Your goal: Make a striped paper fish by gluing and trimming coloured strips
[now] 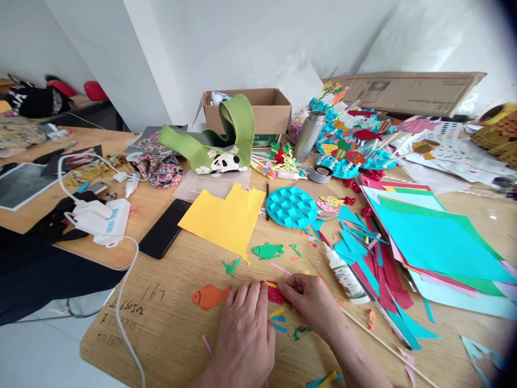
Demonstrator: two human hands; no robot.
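Found at near centre, between both hands: red paper piece point(275, 295), flat on table point(169, 345), with yellow strip point(272, 284) along far edge. Noted on left hand point(245, 318): laid flat at left end, fingers extended, without visible grasp. Noted on right hand point(309, 299): pinching right end, possibly strip included; not clear beneath fingertips. Judged at strip-fitting stage; calling for steady left pressure, fine right-hand alignment. Just left: orange fish cutout point(210, 296). Farther: green fish cutout point(267, 251), then blue disc point(291, 207). Farther right: white bottle point(346, 274).
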